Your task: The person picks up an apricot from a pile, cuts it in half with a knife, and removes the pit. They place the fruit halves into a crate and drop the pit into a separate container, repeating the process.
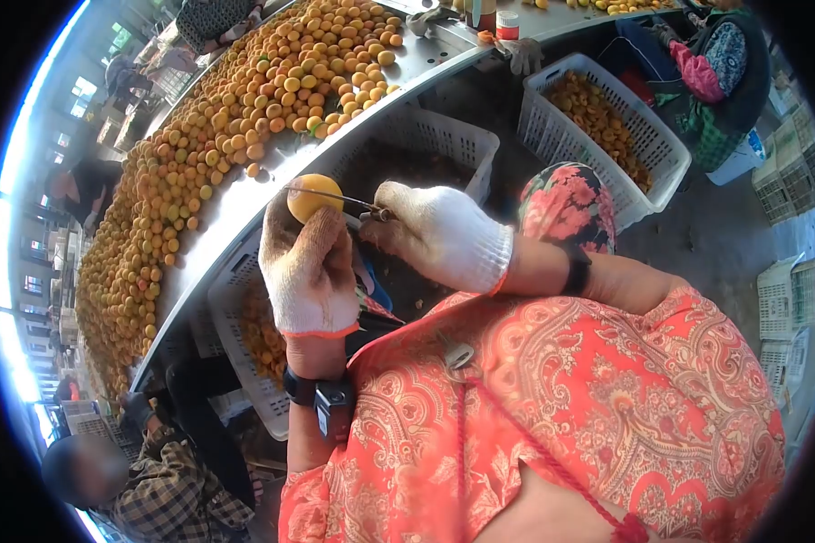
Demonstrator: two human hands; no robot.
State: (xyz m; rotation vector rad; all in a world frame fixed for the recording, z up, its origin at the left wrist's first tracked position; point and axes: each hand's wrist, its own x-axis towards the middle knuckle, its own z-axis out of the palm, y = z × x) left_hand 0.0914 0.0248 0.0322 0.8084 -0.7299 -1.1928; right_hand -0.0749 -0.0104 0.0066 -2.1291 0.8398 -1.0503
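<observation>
Along the steel counter lies a heap of apricots, white crates below. Your left hand has its fingers closed round one apricot, raised off the counter; your right hand grips a thin blade set against it (the halving cut, I judge). Next, press it through steadily, clear of your glove.

Round yellow-orange apricot in left hand; thin blade against it.
</observation>
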